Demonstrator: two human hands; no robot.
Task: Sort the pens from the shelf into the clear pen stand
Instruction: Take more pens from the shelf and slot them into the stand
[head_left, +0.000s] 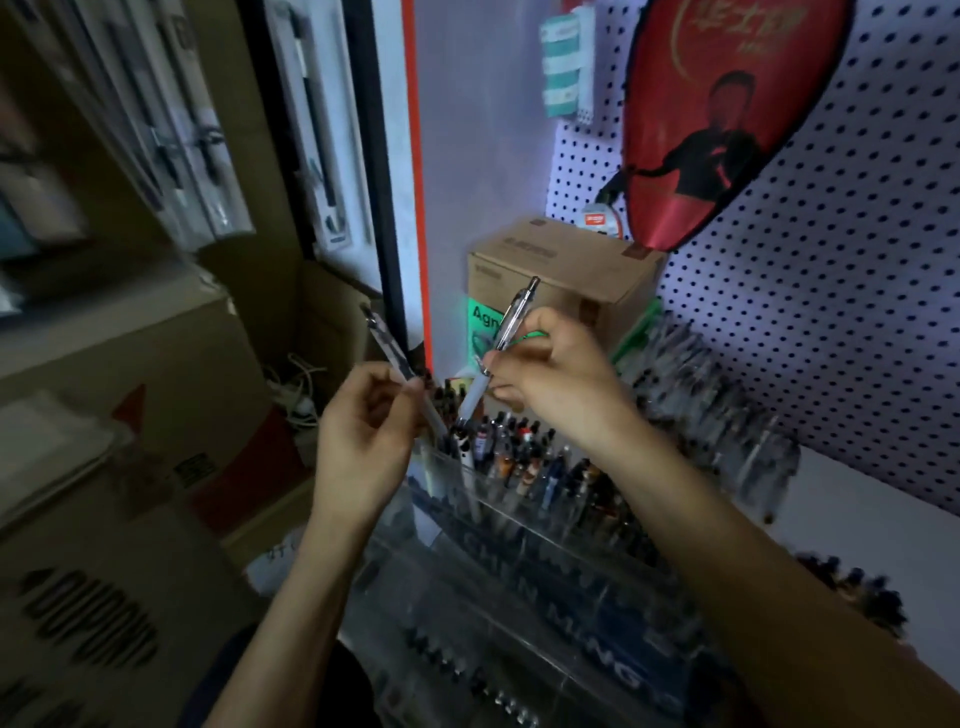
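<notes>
Head view shows us mid-sort, with both hands busy over the far left corner of the clear pen stand (519, 525). Our right hand (556, 379) pinches a clear-barrelled pen (498, 348) between thumb and fingers, the pen tilted with its tip pointing down at the stand's rear row and its clicker end up toward the cardboard box (566, 275). Our left hand (363, 431) has its fingers curled round a second, patterned pen (392, 358), slanted up to the left, its lower end near the same corner. We judge the work well along: the rear tier already bristles with upright pens (524, 452) packed close together. What is left, as far as we can tell, is seating these two pens and clearing the blurred heap of more pens (701, 384) lying along the shelf's back edge under the pegboard (831, 260). The front tiers are too blurred to count.
</notes>
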